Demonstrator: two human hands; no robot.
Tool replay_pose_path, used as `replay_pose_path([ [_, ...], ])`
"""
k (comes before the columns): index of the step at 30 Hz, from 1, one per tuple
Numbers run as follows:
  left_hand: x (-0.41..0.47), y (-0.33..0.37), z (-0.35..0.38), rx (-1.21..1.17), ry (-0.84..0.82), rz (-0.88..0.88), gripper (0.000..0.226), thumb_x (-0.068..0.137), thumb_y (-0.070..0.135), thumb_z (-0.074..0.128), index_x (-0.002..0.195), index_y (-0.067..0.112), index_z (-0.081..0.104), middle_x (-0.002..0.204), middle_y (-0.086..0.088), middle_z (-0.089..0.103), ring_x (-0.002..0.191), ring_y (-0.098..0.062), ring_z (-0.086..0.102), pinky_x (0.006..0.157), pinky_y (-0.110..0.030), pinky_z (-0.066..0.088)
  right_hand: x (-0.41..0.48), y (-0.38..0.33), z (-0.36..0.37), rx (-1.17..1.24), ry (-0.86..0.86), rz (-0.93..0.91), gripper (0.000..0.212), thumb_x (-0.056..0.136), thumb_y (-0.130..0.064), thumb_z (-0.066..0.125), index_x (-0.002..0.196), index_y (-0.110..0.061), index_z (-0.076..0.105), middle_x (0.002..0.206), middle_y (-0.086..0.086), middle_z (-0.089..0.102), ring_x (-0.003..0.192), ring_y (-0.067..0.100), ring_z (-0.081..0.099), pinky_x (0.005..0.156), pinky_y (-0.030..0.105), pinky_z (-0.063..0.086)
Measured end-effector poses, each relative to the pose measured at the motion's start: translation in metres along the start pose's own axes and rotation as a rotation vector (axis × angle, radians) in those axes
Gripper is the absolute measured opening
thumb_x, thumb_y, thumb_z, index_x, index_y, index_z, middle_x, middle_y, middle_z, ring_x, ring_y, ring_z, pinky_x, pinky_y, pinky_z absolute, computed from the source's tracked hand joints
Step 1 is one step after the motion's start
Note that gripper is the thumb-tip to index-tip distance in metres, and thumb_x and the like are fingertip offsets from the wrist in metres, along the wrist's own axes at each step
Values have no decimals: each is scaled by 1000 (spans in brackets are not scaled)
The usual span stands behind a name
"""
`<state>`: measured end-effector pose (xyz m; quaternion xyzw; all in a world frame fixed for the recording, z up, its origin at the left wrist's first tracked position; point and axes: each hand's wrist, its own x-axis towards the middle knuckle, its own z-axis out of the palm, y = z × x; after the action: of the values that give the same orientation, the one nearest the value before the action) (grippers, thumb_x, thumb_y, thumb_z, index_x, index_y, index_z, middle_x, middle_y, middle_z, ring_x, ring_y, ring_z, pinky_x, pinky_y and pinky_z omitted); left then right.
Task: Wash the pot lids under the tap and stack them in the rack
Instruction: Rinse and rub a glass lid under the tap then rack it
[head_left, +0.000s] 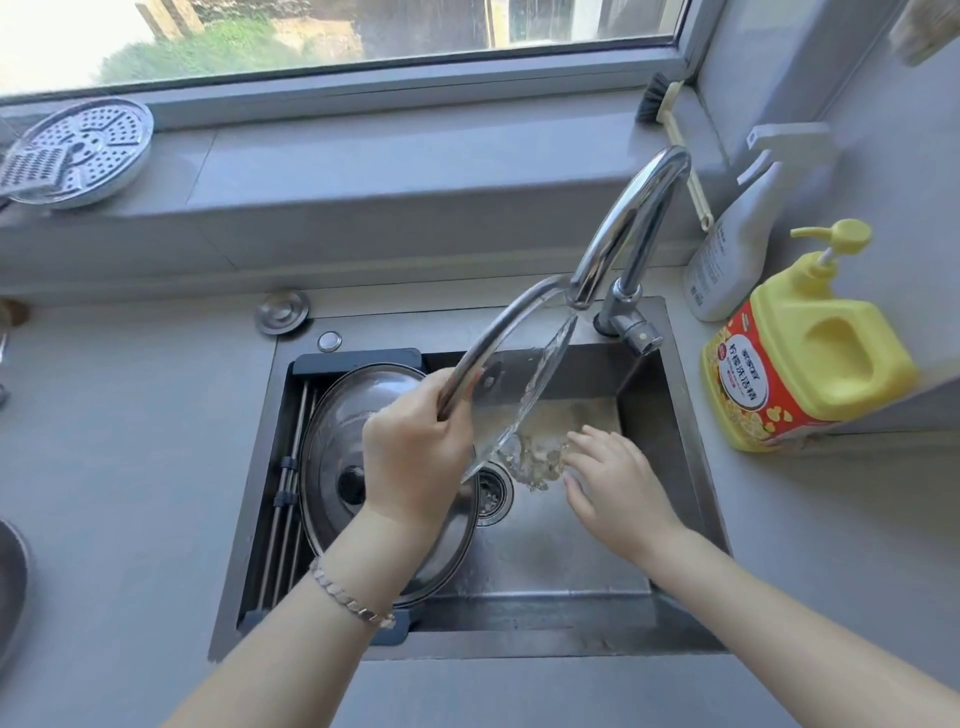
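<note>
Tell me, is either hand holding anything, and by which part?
The left hand grips a round glass pot lid by its metal rim, tilted under the running chrome tap. The right hand holds nothing, its fingers spread open.

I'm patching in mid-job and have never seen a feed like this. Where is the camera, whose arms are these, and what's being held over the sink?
There is no machine here: the one picture comes from a wide-angle camera worn on a person's head, looking down at their own bare arms. The left hand grips the metal rim of a glass pot lid, tilted on edge under the tap, and water runs down the glass. The right hand is open, fingers spread, low in the sink where the water splashes off the lid; it holds nothing. A second lid, knob up, already lies in the rack across the sink's left side. On the counter to the right stand a yellow pump bottle and a white spray bottle. A perforated steamer plate rests on the window ledge.
</note>
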<state>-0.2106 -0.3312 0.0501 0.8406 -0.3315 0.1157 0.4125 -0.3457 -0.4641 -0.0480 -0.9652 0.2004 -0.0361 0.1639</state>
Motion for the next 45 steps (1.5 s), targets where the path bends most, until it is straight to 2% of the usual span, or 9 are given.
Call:
replay_pose_path([
  [4,2,6,-1,-121,7,-248,30,88,35,57,71,11,68,56,-11,63,52,-31,60,54,-36,48,-2,-19,1,162,-28,49,44,84,-21,45,119,0,60,131,16,55,124,28,50,107,42,33],
  [10,1,23,2,-500,57,-915,30,92,31,55,70,13,61,54,-1,66,54,-15,68,52,-28,55,23,-41,-2,265,-144,164,99,74,-76,-4,147,-9,-9,146,-1,-28,137,8,-24,112,24,-14],
  [14,-6,34,8,-661,112,-1067,32,95,27,50,75,2,58,53,-8,62,43,-15,60,40,-22,49,60,-45,-11,271,39,374,91,79,-66,1,148,-6,-4,156,9,-14,143,16,-16,114,30,-12],
  [17,-6,34,10,-688,118,-1121,34,95,27,50,74,1,56,55,-13,63,42,-19,62,40,-24,50,79,-47,-28,231,94,200,82,82,-59,6,148,-11,5,156,1,-6,144,15,-8,114,30,-11],
  [21,3,19,7,-650,152,-1124,33,95,26,52,72,2,56,47,-8,63,40,-18,63,40,-25,51,58,-50,-25,191,-87,-5,87,75,-64,-1,148,-17,-4,151,-7,-18,139,4,-18,114,27,-13],
  [29,1,19,15,-608,-48,-1097,33,95,24,50,72,1,54,60,-19,63,39,-20,62,37,-25,50,75,-23,-29,122,-38,89,77,86,-56,17,149,-15,-1,157,-2,-9,143,10,-13,111,26,-13],
  [38,28,13,16,-558,116,-970,32,92,24,56,65,7,56,45,-5,59,36,-13,58,38,-24,47,30,-30,-35,47,-328,187,79,94,-57,18,147,-4,-5,154,14,-17,143,22,-15,114,32,-7],
  [43,27,1,16,-513,153,-887,30,90,28,59,64,13,59,45,2,62,45,-14,64,51,-31,54,-15,-65,-29,135,-294,-177,75,97,-49,5,129,1,51,138,19,47,127,28,47,108,32,31],
  [45,24,-3,16,-558,132,-941,30,90,27,58,66,9,59,44,0,63,42,-15,64,46,-29,52,-12,-63,-34,240,-308,-302,63,100,-41,15,123,0,57,132,16,54,124,26,51,110,33,25],
])
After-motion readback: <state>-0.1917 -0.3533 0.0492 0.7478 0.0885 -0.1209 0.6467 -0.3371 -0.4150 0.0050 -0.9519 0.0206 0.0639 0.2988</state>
